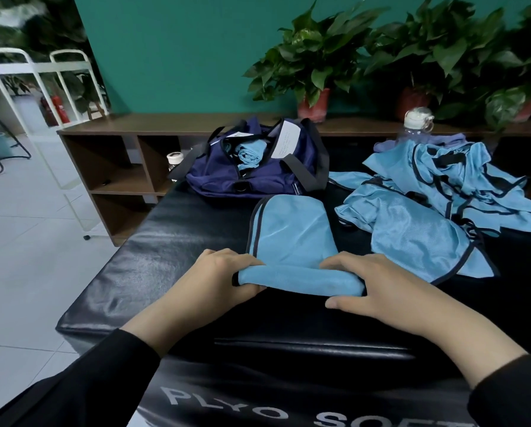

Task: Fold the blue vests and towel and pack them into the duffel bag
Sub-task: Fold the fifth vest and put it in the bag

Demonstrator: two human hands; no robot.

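Note:
A light blue vest (291, 232) with dark trim lies folded lengthwise on the black padded box (171, 251), its near end rolled into a tube. My left hand (224, 275) grips the roll's left end. My right hand (378, 288) grips the right end, thumb on the box. An open navy duffel bag (251, 177) sits behind, with a rolled blue vest (251, 152) inside it. A heap of loose blue vests (436, 192) lies to the right. A purple cloth (390, 144), maybe the towel, shows behind the heap.
A clear water bottle (416, 126) stands behind the heap. A small white-capped jar (174, 160) sits left of the bag. Potted plants (315, 66) line a low wooden shelf (119, 167) by the teal wall. A white metal rack (42, 87) stands on the tiled floor at left.

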